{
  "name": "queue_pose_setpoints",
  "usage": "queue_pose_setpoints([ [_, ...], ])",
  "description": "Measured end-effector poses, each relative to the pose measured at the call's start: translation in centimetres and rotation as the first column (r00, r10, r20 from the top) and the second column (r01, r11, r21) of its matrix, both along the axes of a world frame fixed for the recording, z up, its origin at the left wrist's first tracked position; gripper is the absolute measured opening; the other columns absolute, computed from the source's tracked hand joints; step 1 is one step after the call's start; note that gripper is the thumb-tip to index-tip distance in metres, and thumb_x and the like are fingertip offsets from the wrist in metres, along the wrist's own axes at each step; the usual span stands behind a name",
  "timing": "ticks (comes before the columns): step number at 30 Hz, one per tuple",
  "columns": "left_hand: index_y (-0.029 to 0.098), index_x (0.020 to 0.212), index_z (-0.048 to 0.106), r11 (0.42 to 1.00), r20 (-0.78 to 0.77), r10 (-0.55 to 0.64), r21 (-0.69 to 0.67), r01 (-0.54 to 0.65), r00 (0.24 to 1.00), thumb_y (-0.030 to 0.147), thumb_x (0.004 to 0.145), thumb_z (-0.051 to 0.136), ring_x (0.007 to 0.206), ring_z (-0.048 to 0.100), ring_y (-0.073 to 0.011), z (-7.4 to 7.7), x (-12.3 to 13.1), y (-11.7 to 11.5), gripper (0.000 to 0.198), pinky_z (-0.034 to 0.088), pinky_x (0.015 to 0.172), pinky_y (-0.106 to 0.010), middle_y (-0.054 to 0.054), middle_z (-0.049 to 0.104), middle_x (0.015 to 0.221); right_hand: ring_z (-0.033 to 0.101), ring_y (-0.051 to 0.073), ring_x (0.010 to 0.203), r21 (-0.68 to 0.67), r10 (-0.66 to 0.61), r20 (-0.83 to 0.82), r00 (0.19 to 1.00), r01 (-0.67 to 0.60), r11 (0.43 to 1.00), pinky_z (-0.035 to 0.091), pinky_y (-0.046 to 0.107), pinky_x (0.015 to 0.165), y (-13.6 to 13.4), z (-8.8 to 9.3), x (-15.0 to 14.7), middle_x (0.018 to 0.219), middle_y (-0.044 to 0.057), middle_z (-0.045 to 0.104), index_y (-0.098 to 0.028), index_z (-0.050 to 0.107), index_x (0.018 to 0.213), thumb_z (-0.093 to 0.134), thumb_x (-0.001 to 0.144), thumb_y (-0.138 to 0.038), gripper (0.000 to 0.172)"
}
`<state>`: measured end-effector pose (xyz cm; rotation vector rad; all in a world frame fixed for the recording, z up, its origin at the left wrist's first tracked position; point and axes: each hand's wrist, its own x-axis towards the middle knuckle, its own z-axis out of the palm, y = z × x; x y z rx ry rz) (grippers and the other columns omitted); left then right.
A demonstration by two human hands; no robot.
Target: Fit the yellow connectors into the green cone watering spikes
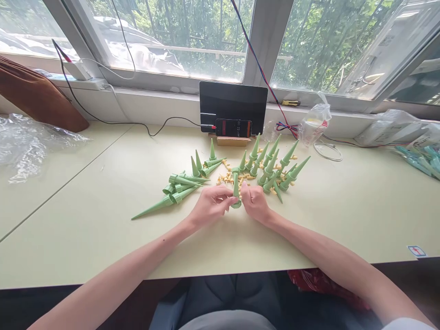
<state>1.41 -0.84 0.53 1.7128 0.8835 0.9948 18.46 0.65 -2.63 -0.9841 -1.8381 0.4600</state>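
Near the middle of the table, my left hand (211,204) is closed round the lower part of a green plastic watering spike (235,185). That spike stands tip up, with its wide ribbed collar at the bottom. Beside it, my right hand (254,201) is curled into a pinch against the spike's right side. A bit of a small yellow valve (240,194) shows at its fingertips; the rest is hidden by the fingers. Just beyond both hands lies a scatter of loose yellow valves (225,178).
Several green spikes (185,187) lie or stand on the left. On the right, more spikes (271,167) stand close together, several with yellow valves attached. Behind them a phone (233,128) leans against a black tablet (233,101). Plastic bags (314,119) and cables line the windowsill side.
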Motion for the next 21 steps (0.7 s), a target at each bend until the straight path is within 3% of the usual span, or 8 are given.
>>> queue_pose_setpoints([
  [3,0.013,0.069,0.065,0.977,0.021,-0.079,-0.197,0.082,0.997,0.040,0.087,0.065,0.044,0.050,-0.0082,0.21,-0.21,0.05,0.032,0.041,0.044,-0.020,0.001,0.054,0.052,0.022,0.008,0.041,0.078,0.003,0.079,0.997,-0.009,0.997,0.024,0.028,0.045,0.04,-0.12,0.25,0.044,-0.004,0.028,-0.022,0.017,0.053,0.021,0.106,-0.035,0.055],
  [8,0.014,0.066,0.060,0.883,0.131,-0.180,-0.415,0.218,0.975,0.047,0.086,0.065,0.046,0.048,-0.0079,-0.18,-0.64,0.41,0.039,0.038,0.046,-0.020,0.002,0.054,0.053,0.022,0.009,0.041,0.227,-0.011,0.178,0.984,-0.031,0.973,0.022,0.029,0.046,0.21,-0.32,0.58,0.045,-0.004,0.027,-0.021,0.018,0.051,0.018,0.107,-0.031,0.057],
  [13,0.014,0.069,0.061,0.887,0.139,-0.178,-0.406,0.220,0.974,0.047,0.086,0.066,0.047,0.049,-0.0085,-0.31,-0.62,0.54,0.038,0.039,0.049,-0.021,0.002,0.054,0.053,0.025,0.009,0.042,0.192,0.018,0.168,0.986,-0.050,0.980,0.022,0.028,0.046,0.29,-0.35,0.76,0.046,-0.003,0.029,-0.021,0.023,0.048,0.019,0.107,-0.030,0.060],
  [16,0.014,0.085,0.066,0.905,0.101,-0.165,-0.381,0.191,0.981,0.048,0.086,0.065,0.047,0.051,-0.0097,-0.35,-0.58,0.56,0.033,0.041,0.052,-0.023,0.002,0.056,0.054,0.028,0.009,0.043,0.167,0.058,0.161,0.985,-0.086,0.982,0.023,0.027,0.047,0.23,-0.25,0.84,0.048,-0.003,0.032,-0.020,0.028,0.048,0.022,0.107,-0.031,0.060],
  [21,0.015,0.098,0.066,0.911,0.072,-0.120,-0.388,0.139,0.990,0.048,0.085,0.066,0.047,0.053,-0.0102,-0.71,-0.62,0.70,0.035,0.040,0.049,-0.022,0.002,0.058,0.058,0.025,0.008,0.044,0.225,0.039,0.219,0.975,-0.089,0.970,0.019,0.026,0.045,-0.02,0.09,0.63,0.046,-0.004,0.031,-0.019,0.031,0.046,0.042,0.100,-0.038,0.058],
])
